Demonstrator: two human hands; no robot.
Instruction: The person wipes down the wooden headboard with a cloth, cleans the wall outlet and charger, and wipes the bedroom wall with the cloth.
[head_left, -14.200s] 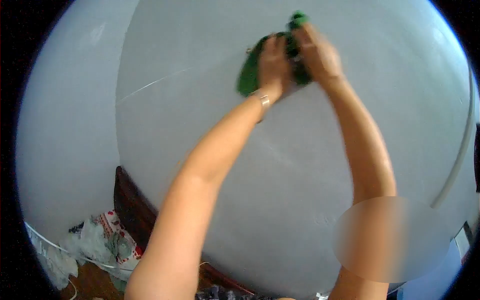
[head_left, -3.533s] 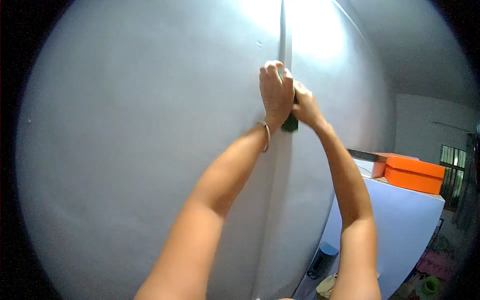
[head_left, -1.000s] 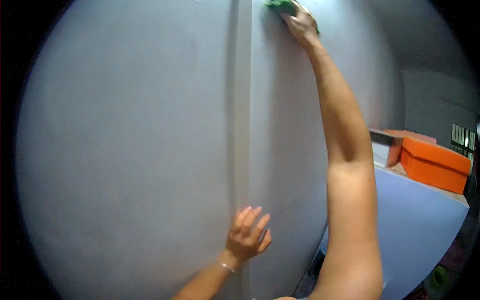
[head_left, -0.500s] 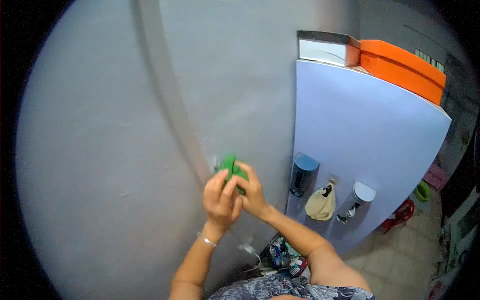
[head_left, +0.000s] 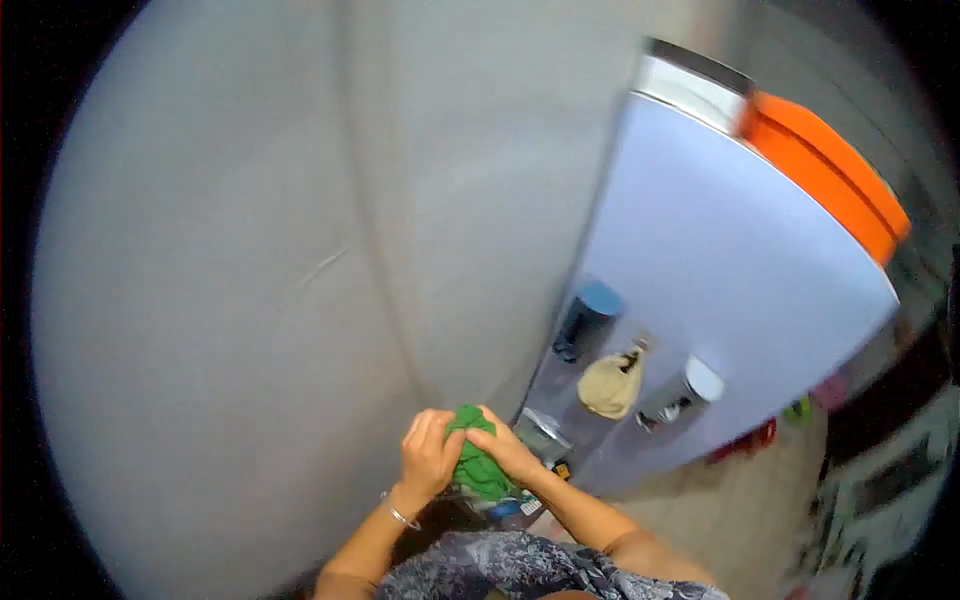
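Note:
A bunched green cloth [head_left: 482, 470] is gripped between both hands, low in the view in front of my body. My left hand [head_left: 430, 450], with a silver bangle at its wrist, closes on the cloth's left side. On the other side my right hand [head_left: 505, 450] grips it, thumb pressed on top. The cloth hangs down a little below the fingers, in front of cluttered items that I cannot make out well.
A pale wall [head_left: 220, 300] fills the left. At right stands a lavender cabinet side [head_left: 730, 260], carrying a blue holder [head_left: 592, 312], a cream pouch [head_left: 610, 385] and a white-topped holder [head_left: 690, 388]. An orange box [head_left: 825, 175] lies on top. Tiled floor [head_left: 730, 520] shows below.
Both hands have come down and away from the wall with the green cloth, which now shows more fully. The view has shifted and tilted.

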